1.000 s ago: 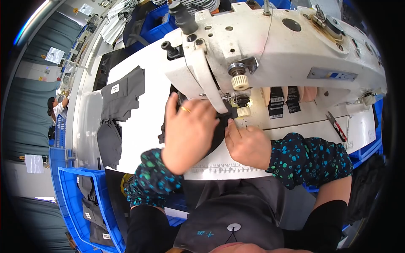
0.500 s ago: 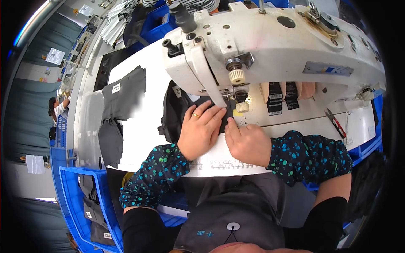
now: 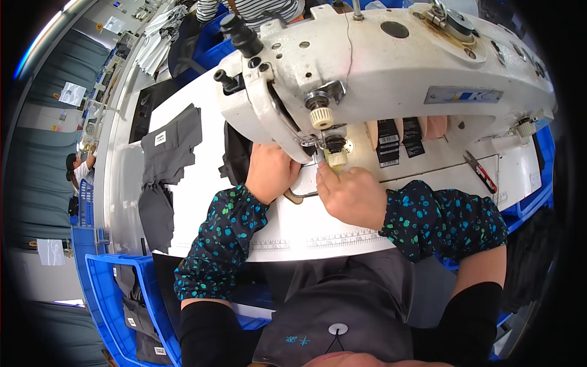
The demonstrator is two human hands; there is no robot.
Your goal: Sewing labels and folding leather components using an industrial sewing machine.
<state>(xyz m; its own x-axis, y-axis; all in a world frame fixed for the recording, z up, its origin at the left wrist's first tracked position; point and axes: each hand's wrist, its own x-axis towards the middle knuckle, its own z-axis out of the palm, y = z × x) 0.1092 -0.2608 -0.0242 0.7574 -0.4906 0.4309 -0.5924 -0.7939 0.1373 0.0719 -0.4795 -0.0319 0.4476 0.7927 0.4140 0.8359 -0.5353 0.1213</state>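
One white sewing machine point(image 3: 391, 73) stands on one white table point(image 3: 202, 202), with two hands point(image 3: 272, 171) at its needle. Two dark label stacks point(image 3: 387, 139) sit behind (small, black ones), beside one red-handled snip tool point(image 3: 480, 172) and one blue crate point(image 3: 116, 293).

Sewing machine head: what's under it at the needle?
Under the sewing machine head, the left hand and right hand press dark fabric on the white table. The needle point is covered.
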